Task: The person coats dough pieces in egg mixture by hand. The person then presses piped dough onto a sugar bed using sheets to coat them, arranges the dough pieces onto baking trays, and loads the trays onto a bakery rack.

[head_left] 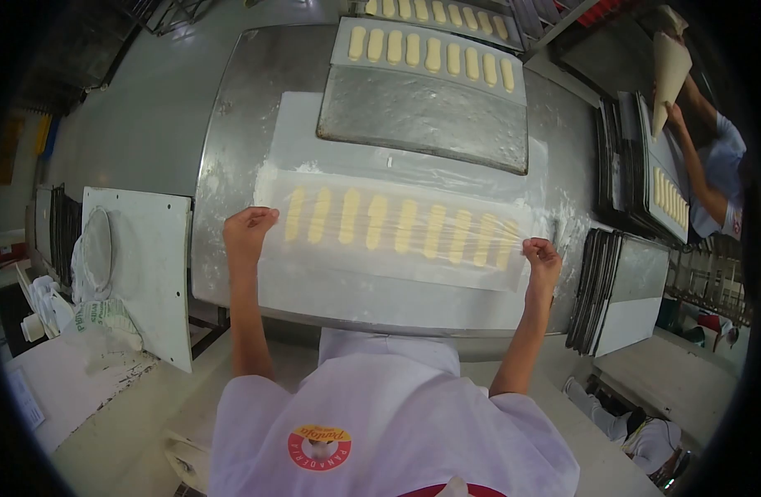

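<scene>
A thin, see-through, wrinkled sheet stretches between my hands over a row of pale yellow piped batter strips. My left hand is closed in a pinch at the sheet's left edge. At its right edge, my right hand pinches too, and creases fan out from those fingertips across the strips. Whether the strips lie under the sheet or on it I cannot tell for sure. Beneath them is a larger pale sheet on the metal table, with white powder around it.
Beyond the sheet lies a metal baking tray, its far part covered by paper with more piped strips. Stacked trays stand at the right. Further right, another person's hands hold a piping bag. A white board is at the left.
</scene>
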Demonstrator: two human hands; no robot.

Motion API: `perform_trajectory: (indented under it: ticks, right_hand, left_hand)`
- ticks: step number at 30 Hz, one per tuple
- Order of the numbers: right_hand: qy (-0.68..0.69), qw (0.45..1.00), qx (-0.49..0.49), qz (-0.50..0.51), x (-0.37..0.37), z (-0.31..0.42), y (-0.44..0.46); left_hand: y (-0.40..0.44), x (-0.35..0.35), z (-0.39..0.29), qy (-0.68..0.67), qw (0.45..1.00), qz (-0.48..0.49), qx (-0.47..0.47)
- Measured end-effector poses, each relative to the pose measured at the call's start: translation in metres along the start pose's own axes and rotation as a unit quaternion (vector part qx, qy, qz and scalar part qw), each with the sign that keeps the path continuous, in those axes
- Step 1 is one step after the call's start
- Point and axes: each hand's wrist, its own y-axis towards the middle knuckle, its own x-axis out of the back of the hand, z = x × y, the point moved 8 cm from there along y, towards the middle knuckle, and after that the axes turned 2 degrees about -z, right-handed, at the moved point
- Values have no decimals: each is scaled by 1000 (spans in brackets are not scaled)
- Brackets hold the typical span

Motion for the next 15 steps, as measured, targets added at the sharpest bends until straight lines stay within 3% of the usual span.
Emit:
perform_trajectory:
  ticks: [4, 6, 10, 12, 15]
  right_hand:
    - [0, 999, -20, 30, -13, -36, 13]
    - [-64, 997, -39, -15, -12, -47, 14]
    - [-67, 997, 1, -25, -12, -49, 16]
    - [-89, 995, 14, -41, -17, -50, 16]
    - [-130, 989, 31, -68, -11, -41, 12]
  left_hand:
    - [10, -14, 21, 63, 998, 19, -12]
    - [8, -15, 17, 105, 994, -11, 11]
    - [6, -18, 9, 105, 994, -7, 6]
    - [10, -16, 11, 128, 990, -33, -39]
    - [10, -20, 19, 115, 993, -8, -18]
